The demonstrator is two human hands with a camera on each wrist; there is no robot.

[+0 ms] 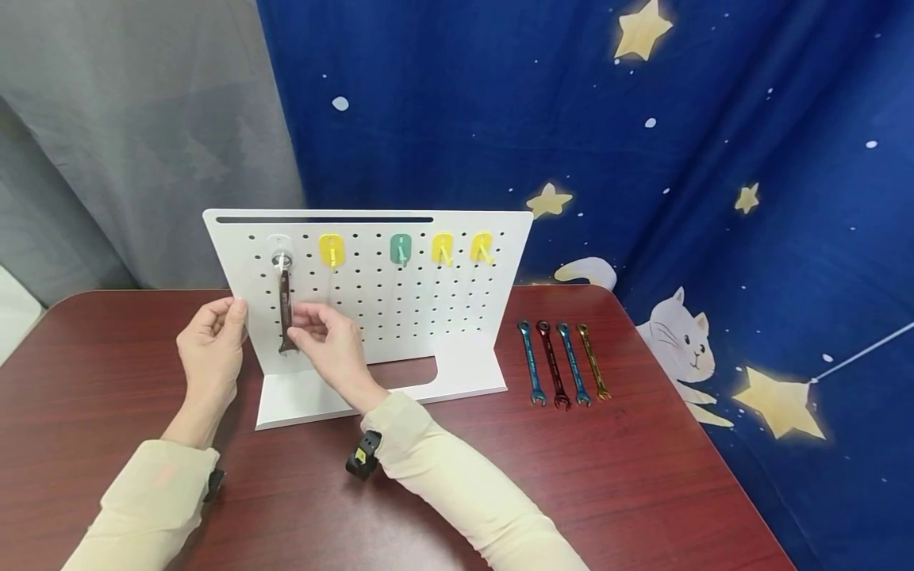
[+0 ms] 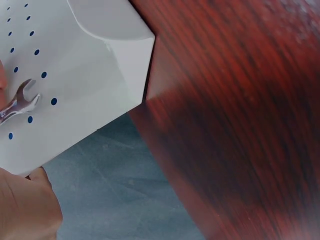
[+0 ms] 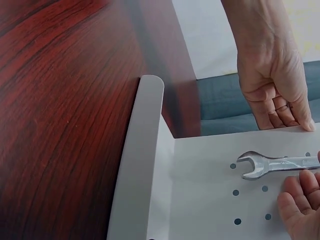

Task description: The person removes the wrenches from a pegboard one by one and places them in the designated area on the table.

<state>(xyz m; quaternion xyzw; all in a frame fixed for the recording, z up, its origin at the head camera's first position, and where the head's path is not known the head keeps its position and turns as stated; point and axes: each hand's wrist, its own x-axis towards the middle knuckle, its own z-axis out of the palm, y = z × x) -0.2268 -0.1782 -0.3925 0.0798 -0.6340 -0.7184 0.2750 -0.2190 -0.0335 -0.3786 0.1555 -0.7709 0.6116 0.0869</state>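
Observation:
A combination wrench [image 1: 285, 305] hangs by its ring end from a clear hook [image 1: 281, 244] at the left of a white pegboard [image 1: 378, 305]. Its shaft looks dark in the head view, and its open end [image 3: 256, 166] is silvery in the right wrist view. My right hand [image 1: 330, 345] pinches the lower shaft, thumb and fingertips at its right side. At the board's left edge, my left hand [image 1: 213, 342] grips with its thumb on the front; the other fingers are curled at the rim, partly behind it.
Yellow hooks [image 1: 332, 251] and a green hook [image 1: 401, 249] are fixed along the board's upper part. Several coloured wrenches [image 1: 551, 365] lie in a row on the reddish-brown table [image 1: 443, 484], right of the board. A blue curtain [image 1: 457, 119] hangs behind.

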